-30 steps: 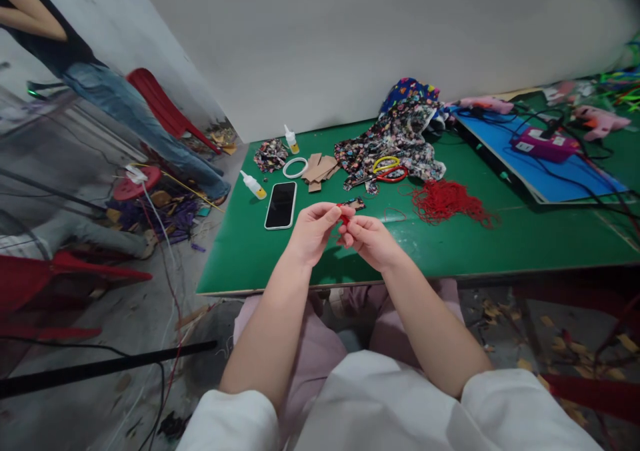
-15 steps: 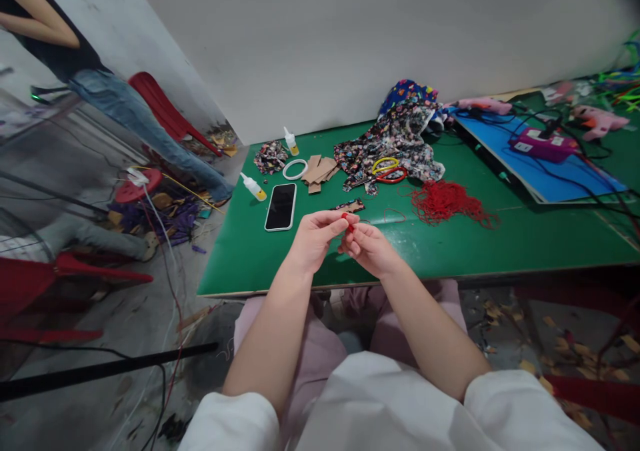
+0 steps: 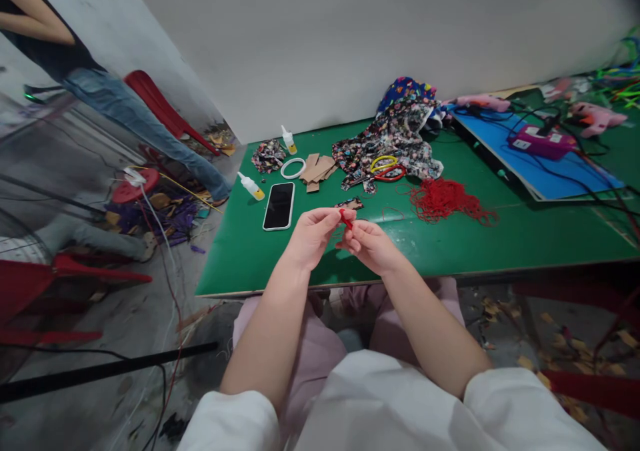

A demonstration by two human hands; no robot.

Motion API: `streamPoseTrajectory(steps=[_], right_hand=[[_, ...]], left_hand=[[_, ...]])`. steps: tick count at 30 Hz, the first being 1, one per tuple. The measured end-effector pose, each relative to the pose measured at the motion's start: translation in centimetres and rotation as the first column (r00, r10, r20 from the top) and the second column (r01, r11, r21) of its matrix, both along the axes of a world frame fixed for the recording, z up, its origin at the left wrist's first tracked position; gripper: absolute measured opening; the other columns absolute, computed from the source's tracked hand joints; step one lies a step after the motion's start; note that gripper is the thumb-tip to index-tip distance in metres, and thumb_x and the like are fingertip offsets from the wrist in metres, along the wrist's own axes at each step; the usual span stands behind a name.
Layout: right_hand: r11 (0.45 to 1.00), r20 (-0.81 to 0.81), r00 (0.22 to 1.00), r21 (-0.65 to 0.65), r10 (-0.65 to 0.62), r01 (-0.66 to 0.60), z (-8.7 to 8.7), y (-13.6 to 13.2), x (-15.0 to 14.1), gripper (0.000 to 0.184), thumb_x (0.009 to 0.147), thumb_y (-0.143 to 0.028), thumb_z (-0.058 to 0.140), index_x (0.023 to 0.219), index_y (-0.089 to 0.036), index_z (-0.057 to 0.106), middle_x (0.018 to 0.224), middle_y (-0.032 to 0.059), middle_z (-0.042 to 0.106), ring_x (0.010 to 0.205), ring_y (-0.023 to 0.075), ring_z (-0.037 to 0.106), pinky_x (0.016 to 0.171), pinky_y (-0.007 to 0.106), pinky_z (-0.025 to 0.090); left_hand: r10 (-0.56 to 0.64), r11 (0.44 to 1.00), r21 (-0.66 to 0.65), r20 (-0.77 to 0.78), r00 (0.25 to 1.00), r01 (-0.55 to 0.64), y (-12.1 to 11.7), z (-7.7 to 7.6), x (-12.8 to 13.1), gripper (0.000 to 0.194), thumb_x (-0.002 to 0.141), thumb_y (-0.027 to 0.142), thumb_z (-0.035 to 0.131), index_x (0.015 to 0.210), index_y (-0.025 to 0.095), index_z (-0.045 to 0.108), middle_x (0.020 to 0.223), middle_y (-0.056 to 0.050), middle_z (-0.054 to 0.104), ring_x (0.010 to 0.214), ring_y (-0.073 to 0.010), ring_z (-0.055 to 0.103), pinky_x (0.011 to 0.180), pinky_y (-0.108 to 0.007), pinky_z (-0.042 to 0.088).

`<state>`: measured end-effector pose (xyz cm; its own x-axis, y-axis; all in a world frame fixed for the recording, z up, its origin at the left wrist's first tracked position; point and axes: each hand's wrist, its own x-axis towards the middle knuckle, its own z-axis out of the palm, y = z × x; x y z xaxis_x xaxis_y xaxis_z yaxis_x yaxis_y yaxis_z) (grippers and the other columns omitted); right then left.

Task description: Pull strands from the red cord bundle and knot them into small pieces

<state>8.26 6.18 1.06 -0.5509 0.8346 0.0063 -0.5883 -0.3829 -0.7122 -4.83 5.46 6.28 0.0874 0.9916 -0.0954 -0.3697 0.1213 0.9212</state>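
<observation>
Over the front part of the green table, my left hand (image 3: 311, 236) pinches the upper end of a small red piece (image 3: 345, 220). My right hand (image 3: 374, 244) grips its lower end, thumb against fingers. Its exact kind is too small to make out; it may be wound red cord. Just behind the fingers lies a strip of floral fabric (image 3: 354, 203). A loose tangle of red string (image 3: 445, 201) rests to the right, and scissors (image 3: 387, 171) with yellow and red handles lie on crumpled floral fabric (image 3: 367, 147).
Left of the hands are a phone (image 3: 279, 207), two glue bottles (image 3: 251, 187), a white ring (image 3: 293, 168), brown card pieces (image 3: 318, 171) and a fabric scrunchie (image 3: 269, 155). At right sit a blue folder (image 3: 545, 167), a purple power strip (image 3: 543, 143) and glue guns (image 3: 595, 119). A person (image 3: 105, 97) stands at left.
More of the red piece shows between my fingertips, now slanting from left hand to right. Both hands stay in nearly the same place; the view has shifted slightly.
</observation>
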Motion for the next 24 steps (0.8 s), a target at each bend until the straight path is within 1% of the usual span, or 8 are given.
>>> streamPoseTrajectory(steps=[3,6,9,11,16,19,21,24], right_hand=[[1.000,-0.001,1.000,0.000,0.015,-0.015,-0.1,0.1,0.1,0.027,0.067,-0.044,0.073,0.065,-0.018,0.063,0.045,-0.0076,0.047,0.046,0.0069,0.041,0.072,0.029,0.047],[0.999,-0.018,0.999,-0.010,0.033,-0.033,-0.3,0.0,0.1,0.027,0.069,-0.043,0.072,0.064,-0.019,0.063,0.045,-0.0077,0.046,0.046,0.0071,0.041,0.071,0.029,0.047],[0.999,-0.047,0.998,-0.009,0.048,-0.049,-0.6,0.0,0.1,0.026,0.070,-0.042,0.072,0.065,-0.019,0.063,0.045,-0.0078,0.046,0.046,0.0071,0.042,0.070,0.029,0.047],[0.999,-0.056,0.997,-0.003,0.054,-0.054,-0.7,-0.1,0.1,0.025,0.071,-0.041,0.071,0.065,-0.019,0.063,0.046,-0.0077,0.047,0.046,0.0072,0.042,0.069,0.028,0.047],[0.999,-0.056,0.997,-0.004,0.051,-0.051,-0.4,-0.1,0.2,0.024,0.070,-0.041,0.072,0.064,-0.018,0.064,0.046,-0.0080,0.047,0.046,0.0062,0.042,0.071,0.028,0.048],[0.998,-0.072,0.996,-0.006,0.060,-0.061,-0.4,-0.2,0.2,0.022,0.071,-0.040,0.072,0.067,-0.019,0.065,0.045,-0.0084,0.048,0.045,0.0052,0.043,0.072,0.027,0.049],[0.999,-0.044,0.998,0.005,0.044,-0.044,-0.8,-0.3,0.2,0.022,0.071,-0.041,0.071,0.068,-0.019,0.067,0.045,-0.0077,0.051,0.046,0.0055,0.047,0.072,0.027,0.048],[0.997,0.113,0.992,0.065,-0.049,0.042,-1.6,0.0,0.7,0.022,0.070,-0.042,0.071,0.073,-0.020,0.070,0.058,-0.0028,0.065,0.060,0.0098,0.060,0.075,0.028,0.048]], left_hand=[[-0.020,1.000,0.003,-0.042,0.999,0.020,0.2,0.0,-0.2,0.021,0.059,0.033,0.080,0.070,0.017,0.073,0.079,-0.007,0.073,0.073,-0.0170,0.067,0.060,-0.027,0.053],[0.020,1.000,-0.010,-0.043,0.999,-0.021,0.5,0.1,0.1,0.020,0.054,0.030,0.083,0.063,0.017,0.072,0.072,-0.005,0.073,0.070,-0.0153,0.066,0.061,-0.026,0.051],[0.032,0.998,-0.049,-0.026,0.999,-0.033,0.5,0.3,0.5,0.023,0.048,0.031,0.085,0.057,0.016,0.070,0.068,-0.004,0.072,0.062,-0.0124,0.064,0.059,-0.025,0.051],[0.038,0.998,-0.053,-0.021,0.999,-0.039,0.5,0.3,0.7,0.024,0.046,0.031,0.086,0.055,0.016,0.069,0.066,-0.003,0.072,0.061,-0.0122,0.064,0.057,-0.024,0.050],[0.033,0.998,-0.047,-0.002,0.999,-0.033,0.3,0.3,0.9,0.020,0.050,0.029,0.085,0.056,0.018,0.069,0.067,-0.002,0.072,0.060,-0.0122,0.065,0.057,-0.024,0.050],[0.079,0.997,-0.012,-0.002,0.997,-0.079,0.3,0.3,1.1,0.021,0.049,0.030,0.085,0.057,0.018,0.069,0.066,-0.002,0.072,0.065,-0.0138,0.066,0.061,-0.025,0.051],[0.118,0.993,0.024,-0.028,0.993,-0.117,0.3,0.4,1.1,0.021,0.050,0.031,0.084,0.058,0.018,0.070,0.066,-0.003,0.073,0.066,-0.0143,0.067,0.063,-0.026,0.051],[0.151,0.985,0.090,-0.075,0.986,-0.144,0.5,0.6,0.9,0.018,0.055,0.032,0.081,0.060,0.018,0.071,0.068,-0.003,0.073,0.068,-0.0145,0.067,0.068,-0.027,0.051]])
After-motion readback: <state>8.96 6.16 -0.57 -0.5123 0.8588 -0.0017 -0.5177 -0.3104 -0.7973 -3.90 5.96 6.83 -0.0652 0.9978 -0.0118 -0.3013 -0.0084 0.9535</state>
